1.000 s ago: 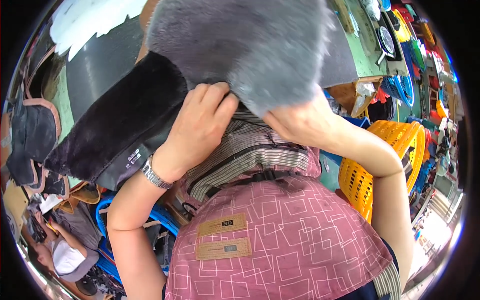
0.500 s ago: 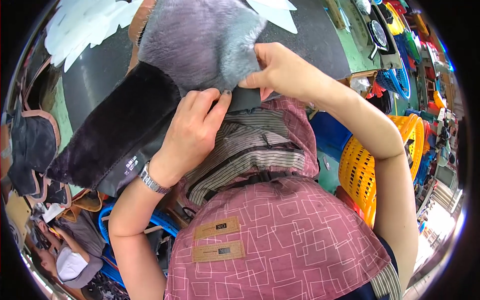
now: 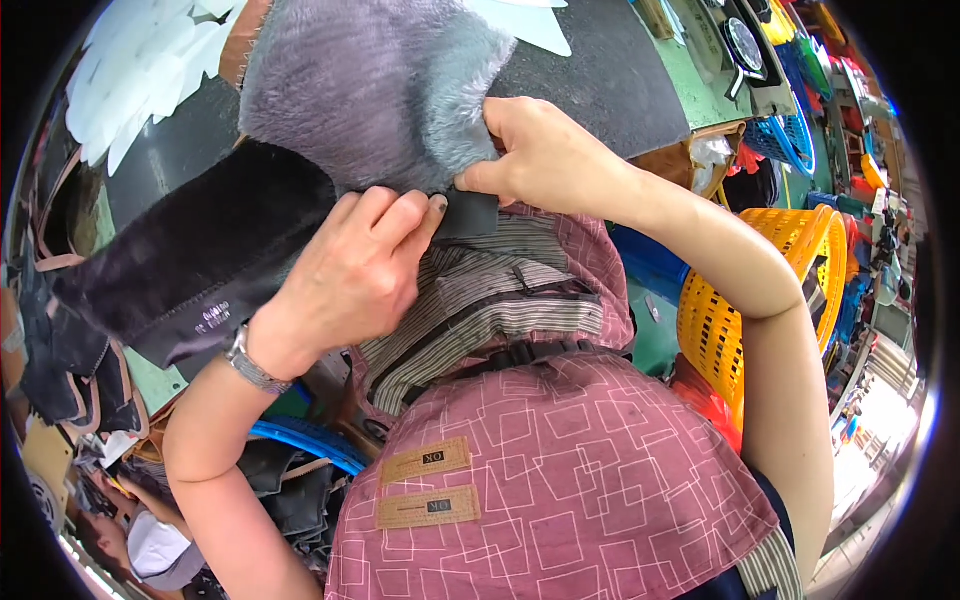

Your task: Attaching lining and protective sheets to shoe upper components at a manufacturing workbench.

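Observation:
A piece of grey fur lining (image 3: 340, 85) lies at the front edge of the table, joined to a black plush flap (image 3: 200, 240) that hangs toward the left. My left hand (image 3: 355, 275) is closed on the lower edge of the fur, thumb and fingers pinched where grey meets black. My right hand (image 3: 545, 155) grips the right side of the fur, its thumb pressed near a smooth black strip (image 3: 468, 213) below the edge. The fingertips of both hands are partly hidden in the pile and under the material.
White cut sheets (image 3: 150, 75) lie at the far left on a dark mat (image 3: 600, 85). A round dial gauge (image 3: 743, 45) sits far right. To my right stands a yellow basket (image 3: 712, 310). Low on the left are a blue basket rim (image 3: 315, 440) and another person's cap (image 3: 165, 550).
Both hands have shifted slightly left, taking the fur piece along. The black flap has swung further left, and my left elbow has moved outward.

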A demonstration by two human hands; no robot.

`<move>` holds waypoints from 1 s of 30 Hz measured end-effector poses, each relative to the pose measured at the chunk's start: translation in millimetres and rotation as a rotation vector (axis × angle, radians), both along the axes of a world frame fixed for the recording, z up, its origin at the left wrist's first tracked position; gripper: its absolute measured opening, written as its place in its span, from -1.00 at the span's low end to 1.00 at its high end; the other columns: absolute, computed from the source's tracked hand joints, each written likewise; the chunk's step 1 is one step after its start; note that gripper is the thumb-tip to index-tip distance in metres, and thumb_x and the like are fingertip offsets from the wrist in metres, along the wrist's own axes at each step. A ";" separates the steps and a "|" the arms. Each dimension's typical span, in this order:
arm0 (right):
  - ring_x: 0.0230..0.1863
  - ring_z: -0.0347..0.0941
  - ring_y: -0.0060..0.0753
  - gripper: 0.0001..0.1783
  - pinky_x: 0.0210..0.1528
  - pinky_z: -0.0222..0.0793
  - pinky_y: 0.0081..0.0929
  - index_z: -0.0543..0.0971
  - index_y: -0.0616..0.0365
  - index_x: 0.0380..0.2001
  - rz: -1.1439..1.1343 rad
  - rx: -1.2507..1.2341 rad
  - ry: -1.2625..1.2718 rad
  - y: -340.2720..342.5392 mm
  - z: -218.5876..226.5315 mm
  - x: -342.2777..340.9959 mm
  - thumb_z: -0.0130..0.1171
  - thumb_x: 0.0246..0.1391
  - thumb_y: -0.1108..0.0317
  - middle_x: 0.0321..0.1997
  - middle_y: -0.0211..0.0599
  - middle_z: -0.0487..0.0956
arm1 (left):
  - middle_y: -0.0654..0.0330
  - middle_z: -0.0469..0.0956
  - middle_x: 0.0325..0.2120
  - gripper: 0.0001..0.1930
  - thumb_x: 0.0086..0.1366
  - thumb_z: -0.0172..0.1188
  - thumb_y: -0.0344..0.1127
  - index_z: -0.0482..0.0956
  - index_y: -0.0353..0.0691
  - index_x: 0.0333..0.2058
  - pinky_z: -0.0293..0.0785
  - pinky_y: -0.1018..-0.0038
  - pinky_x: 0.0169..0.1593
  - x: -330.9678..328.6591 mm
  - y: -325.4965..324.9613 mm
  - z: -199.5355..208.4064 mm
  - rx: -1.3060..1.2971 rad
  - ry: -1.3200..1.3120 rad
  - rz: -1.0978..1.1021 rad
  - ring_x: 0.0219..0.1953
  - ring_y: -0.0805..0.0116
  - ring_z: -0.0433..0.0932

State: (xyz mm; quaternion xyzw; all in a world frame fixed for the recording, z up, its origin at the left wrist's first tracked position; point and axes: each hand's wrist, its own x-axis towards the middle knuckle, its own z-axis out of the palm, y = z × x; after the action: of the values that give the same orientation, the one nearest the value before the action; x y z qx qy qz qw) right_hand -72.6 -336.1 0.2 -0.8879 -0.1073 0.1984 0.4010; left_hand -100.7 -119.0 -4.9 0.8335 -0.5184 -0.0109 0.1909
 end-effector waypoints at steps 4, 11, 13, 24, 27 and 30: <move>-0.43 0.53 -0.33 -0.74 -0.39 0.40 -0.38 0.42 0.34 -0.55 -0.087 0.006 0.256 1.0 10.4 4.3 0.21 -0.22 0.35 -0.57 -0.07 0.50 | 0.00 0.38 -0.31 -0.56 -0.10 0.29 -0.37 0.49 -0.49 -0.21 0.39 0.33 -0.24 -20.7 -26.0 -11.7 -0.204 -0.003 0.226 -0.32 0.11 0.40; -0.36 0.42 -0.49 -0.60 -0.33 0.36 -0.52 0.26 0.26 -0.26 0.211 0.321 0.194 -30.1 -0.6 -19.5 0.19 -0.19 0.55 -0.37 -0.32 0.35 | 0.13 0.46 -0.47 -0.87 0.01 0.21 -0.54 0.56 -0.38 -0.40 0.40 0.41 -0.38 -21.7 -41.1 -25.1 -0.444 -0.057 0.451 -0.45 0.21 0.46; -0.39 0.43 -0.19 -0.64 -0.35 0.36 -0.32 0.25 0.27 -0.33 0.273 0.177 -0.195 -20.1 -1.8 -27.0 0.15 -0.23 0.54 -0.41 -0.14 0.39 | 0.13 0.46 -0.47 -0.88 0.01 0.21 -0.54 0.56 -0.37 -0.40 0.40 0.41 -0.38 -20.5 -40.3 -25.3 -0.452 -0.043 0.448 -0.45 0.21 0.46; -0.40 0.39 0.08 -0.61 -0.37 0.35 -0.20 0.26 0.26 -0.34 0.131 0.054 -0.517 -7.1 -12.1 -30.6 0.20 -0.27 0.49 -0.43 -0.05 0.39 | 0.13 0.47 -0.48 -0.87 -0.04 0.23 -0.55 0.56 -0.35 -0.43 0.41 0.43 -0.40 -20.2 -41.5 -25.3 -0.449 -0.081 0.428 -0.48 0.23 0.46; -0.43 0.42 -0.09 -0.67 -0.38 0.35 -0.29 0.35 0.33 -0.53 0.119 0.109 -0.148 -16.9 0.7 -16.9 0.29 -0.28 0.39 -0.44 -0.10 0.40 | 0.13 0.47 -0.48 -0.88 -0.04 0.23 -0.55 0.56 -0.35 -0.45 0.41 0.42 -0.40 -19.3 -41.0 -26.0 -0.455 -0.047 0.435 -0.48 0.22 0.46; -0.44 0.32 -0.28 -0.64 -0.39 0.27 -0.39 0.38 0.33 -0.55 0.200 0.097 -0.090 -20.4 5.8 -14.5 0.36 -0.25 0.34 -0.47 -0.19 0.34 | 0.13 0.47 -0.49 -0.90 -0.04 0.21 -0.56 0.55 -0.35 -0.46 0.41 0.41 -0.40 -18.7 -40.2 -27.2 -0.489 -0.053 0.449 -0.48 0.22 0.46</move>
State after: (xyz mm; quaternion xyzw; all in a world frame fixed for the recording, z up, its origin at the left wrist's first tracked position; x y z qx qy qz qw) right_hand -87.1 -356.5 6.0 -0.8603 -0.2228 0.1921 0.4163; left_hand -119.4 -159.2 -32.1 0.8563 -0.3139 0.1780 0.3694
